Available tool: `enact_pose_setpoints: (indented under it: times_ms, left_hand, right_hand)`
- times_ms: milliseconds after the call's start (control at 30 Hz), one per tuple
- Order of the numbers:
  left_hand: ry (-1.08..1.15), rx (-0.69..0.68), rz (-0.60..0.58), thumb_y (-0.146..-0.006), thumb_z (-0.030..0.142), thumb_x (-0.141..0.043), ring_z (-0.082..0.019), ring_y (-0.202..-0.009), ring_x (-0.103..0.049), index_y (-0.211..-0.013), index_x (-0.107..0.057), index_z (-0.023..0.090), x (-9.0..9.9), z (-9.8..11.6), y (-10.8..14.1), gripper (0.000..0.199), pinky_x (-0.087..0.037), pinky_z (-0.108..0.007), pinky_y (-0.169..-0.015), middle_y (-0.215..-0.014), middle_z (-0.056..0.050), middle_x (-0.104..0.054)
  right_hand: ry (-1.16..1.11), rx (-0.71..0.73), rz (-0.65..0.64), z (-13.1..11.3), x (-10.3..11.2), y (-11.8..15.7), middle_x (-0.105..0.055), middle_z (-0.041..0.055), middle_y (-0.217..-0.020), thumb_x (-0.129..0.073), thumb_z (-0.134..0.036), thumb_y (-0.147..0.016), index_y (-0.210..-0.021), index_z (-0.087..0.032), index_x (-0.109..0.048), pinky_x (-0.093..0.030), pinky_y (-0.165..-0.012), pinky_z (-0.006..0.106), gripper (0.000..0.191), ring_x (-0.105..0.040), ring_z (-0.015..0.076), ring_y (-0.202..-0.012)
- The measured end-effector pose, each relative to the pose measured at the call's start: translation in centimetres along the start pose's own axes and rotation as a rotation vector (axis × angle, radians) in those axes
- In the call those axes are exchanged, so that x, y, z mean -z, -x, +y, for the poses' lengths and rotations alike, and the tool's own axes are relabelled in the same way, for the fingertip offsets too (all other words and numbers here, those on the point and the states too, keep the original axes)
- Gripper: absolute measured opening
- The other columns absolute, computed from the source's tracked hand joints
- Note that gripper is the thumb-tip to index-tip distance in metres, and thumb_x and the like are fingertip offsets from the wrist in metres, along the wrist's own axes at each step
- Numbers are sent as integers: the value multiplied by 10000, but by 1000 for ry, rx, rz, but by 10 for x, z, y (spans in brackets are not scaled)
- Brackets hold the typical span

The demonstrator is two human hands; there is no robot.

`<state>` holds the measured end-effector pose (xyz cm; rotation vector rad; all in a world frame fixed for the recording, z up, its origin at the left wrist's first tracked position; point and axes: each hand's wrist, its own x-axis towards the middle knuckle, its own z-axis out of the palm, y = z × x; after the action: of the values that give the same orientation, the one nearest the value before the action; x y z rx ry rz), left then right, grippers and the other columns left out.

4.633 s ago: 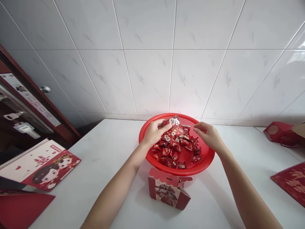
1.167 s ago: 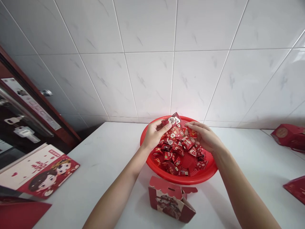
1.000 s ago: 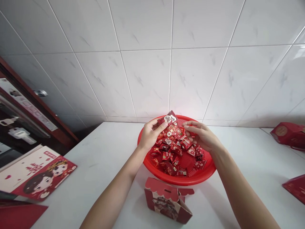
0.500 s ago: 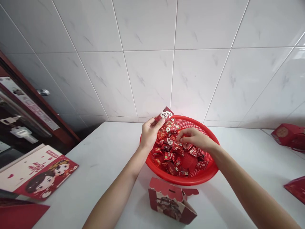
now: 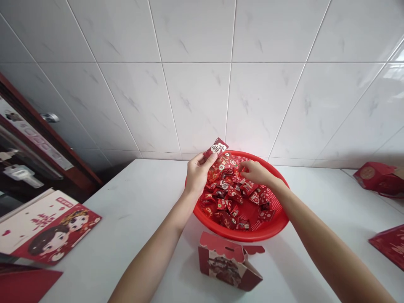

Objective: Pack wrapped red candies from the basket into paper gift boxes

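My left hand (image 5: 198, 170) pinches a dark red candy packet (image 5: 217, 147) with a white label. It is held over the left rim of a red plastic basket (image 5: 246, 237). Just below it shows a second flat red packet (image 5: 226, 161) with gold print; whether the fingers also grip it I cannot tell. Inside the basket lie several small red wrapped candies (image 5: 235, 194). My right hand (image 5: 257, 172) is over the basket's back right part, fingers curled together. A bit of red shows at its fingertips, too small to make out.
A red carton (image 5: 229, 263) with a scalloped top and its side flap sticking out stands in front of the basket. A printed box (image 5: 47, 229) lies at left, near a red panel (image 5: 28, 284). Two red boxes (image 5: 377, 179) (image 5: 391, 244) are at right. A tiled wall (image 5: 195, 105) rises behind.
My right hand has moved slightly back and up from the middle of the candies, its fingers curled closer together. My left hand still holds the packet in nearly the same place.
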<state>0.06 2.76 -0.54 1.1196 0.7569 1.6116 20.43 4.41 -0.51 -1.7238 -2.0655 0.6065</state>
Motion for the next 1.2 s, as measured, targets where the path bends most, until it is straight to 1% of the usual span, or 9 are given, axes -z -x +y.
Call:
enact_pose_setpoints:
  times_ms: [300, 467, 567, 667, 800, 900, 1000, 1100, 1200]
  left_hand:
    - [17, 11, -6, -596, 508, -951, -164, -768, -678, -835, -800, 162, 0, 2, 0, 446, -537, -271, -716, -876, -51, -786]
    - [14, 15, -15, -607, 514, -946, -173, -777, -683, -847, -798, 157, 1, 0, 0, 455, -538, -284, -734, -874, -57, -784]
    - [14, 22, -19, -617, 517, -942, -179, -780, -685, -845, -794, 158, 2, -1, 1, 451, -540, -292, -745, -865, -56, -782]
    - [13, 22, -24, -621, 521, -939, -176, -772, -680, -848, -793, 156, 2, -1, 1, 454, -537, -293, -739, -868, -57, -782]
    - [4, 20, -26, -615, 531, -938, -181, -768, -681, -841, -791, 158, 2, -1, 0, 461, -533, -295, -734, -855, -55, -777]
    - [6, 19, -27, -607, 531, -940, -186, -780, -683, -833, -788, 159, 2, -1, 0, 461, -534, -299, -740, -854, -55, -776]
    - [20, 17, -27, -608, 522, -942, -191, -797, -689, -836, -789, 157, 2, -1, 0, 456, -537, -304, -761, -855, -57, -778]
    - [29, 8, -18, -611, 521, -940, -190, -808, -691, -845, -797, 160, 2, -2, -1, 454, -540, -304, -774, -878, -59, -786]
    - [15, -1, -12, -618, 528, -934, -194, -817, -696, -862, -804, 165, 2, -1, 0, 456, -538, -302, -770, -906, -61, -791]
  right_hand:
    - [293, -242, -37, 14, 2, 0, -758, 109, -1016, -581, -23, -793, -850, -204, -708, -426, -622, 308, 228, -698, 278, -922]
    - [384, -293, -64, 16, -4, -2, -757, 172, -1073, -712, -171, -825, -934, -197, -713, -503, -707, 380, 112, -699, 352, -1008]
    - [394, -272, -96, 17, -11, -4, -758, 152, -1076, -830, -251, -739, -1000, -213, -711, -526, -756, 401, 289, -697, 353, -1027]
    - [369, -256, -122, 21, -16, -6, -751, 107, -1019, -888, -222, -620, -943, -231, -713, -522, -737, 367, 367, -700, 329, -998]
    - [244, -219, -165, 26, -15, -8, -704, 67, -842, -861, -127, -528, -662, -209, -644, -469, -647, 321, 268, -679, 288, -862]
    - [42, -148, -215, 25, -9, -6, -606, 10, -652, -784, -191, -615, -547, -206, -576, -404, -562, 284, 220, -597, 192, -667]
    - [-211, -73, -268, 21, -2, -1, -516, -32, -558, -691, -346, -724, -659, -214, -663, -342, -492, 268, 150, -463, 130, -525]
    - [-416, -8, -299, 16, 5, 4, -499, -48, -558, -668, -483, -734, -830, -199, -724, -315, -470, 266, 304, -379, 105, -480]
    - [-606, 35, -301, 13, 8, 7, -525, -55, -582, -735, -503, -705, -890, -191, -731, -301, -468, 262, 363, -334, 83, -470]
